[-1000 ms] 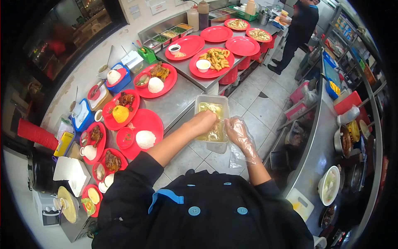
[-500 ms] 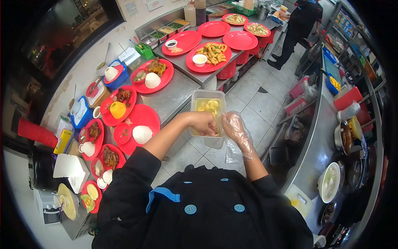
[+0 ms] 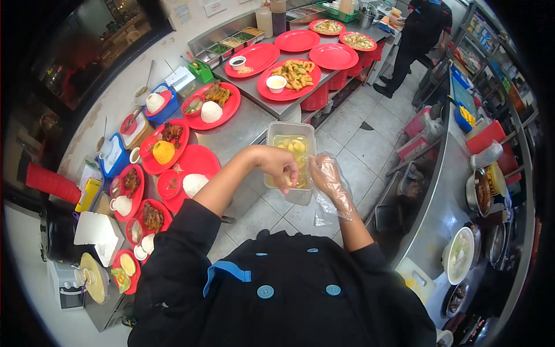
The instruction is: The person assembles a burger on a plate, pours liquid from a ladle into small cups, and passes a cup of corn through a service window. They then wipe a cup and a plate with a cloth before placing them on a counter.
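Note:
A clear plastic container (image 3: 310,134) is held out in front of me, with yellowish liquid and pale yellow pieces (image 3: 296,146) in it. My right hand (image 3: 328,178), in a loose clear plastic glove, grips the container's right side. Bare and with its fingers curled together, my left hand (image 3: 280,166) is over the container's near left part. Whatever lies between those fingertips is too small to make out. Left of the container, a red plate (image 3: 202,161) bears a mound of white rice (image 3: 194,184) and a small red bowl (image 3: 169,184).
Steel counters with several red plates of food run along the left and ahead, including one of fried pieces (image 3: 295,75). On the right, another steel counter (image 3: 425,217) carries a white bowl (image 3: 458,254) and pans. A person in black (image 3: 413,43) stands farther up the tiled aisle.
My left hand has lifted from inside the container toward its near left side, with its fingers turned more into view. The right hand keeps its grip on the container.

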A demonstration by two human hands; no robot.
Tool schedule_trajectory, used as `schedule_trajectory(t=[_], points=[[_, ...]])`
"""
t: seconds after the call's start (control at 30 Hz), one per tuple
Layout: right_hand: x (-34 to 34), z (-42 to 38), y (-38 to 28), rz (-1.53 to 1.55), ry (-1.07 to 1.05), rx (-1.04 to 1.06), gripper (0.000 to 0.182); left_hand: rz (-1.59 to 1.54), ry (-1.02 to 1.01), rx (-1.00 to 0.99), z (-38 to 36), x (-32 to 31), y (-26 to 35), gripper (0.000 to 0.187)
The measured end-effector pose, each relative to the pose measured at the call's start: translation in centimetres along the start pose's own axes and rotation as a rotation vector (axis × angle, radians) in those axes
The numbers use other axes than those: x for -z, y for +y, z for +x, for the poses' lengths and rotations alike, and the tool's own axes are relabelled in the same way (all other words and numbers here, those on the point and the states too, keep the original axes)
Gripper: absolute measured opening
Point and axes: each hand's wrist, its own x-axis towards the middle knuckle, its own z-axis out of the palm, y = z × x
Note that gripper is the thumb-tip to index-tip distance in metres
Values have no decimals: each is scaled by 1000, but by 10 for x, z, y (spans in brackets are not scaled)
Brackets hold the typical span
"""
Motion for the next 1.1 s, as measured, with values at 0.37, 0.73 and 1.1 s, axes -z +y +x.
schedule_trajectory(t=[0.37, 0.73, 1.1], points=[[2, -10, 34, 6, -13, 73, 39, 131, 671, -21, 39, -30, -4, 13], [1, -11, 31, 174, -73, -74, 42, -60, 655, -311, 28, 27, -56, 17], [-29, 12, 14, 289, 63, -259, 35, -114, 1158, -295, -102, 149, -196, 17]])
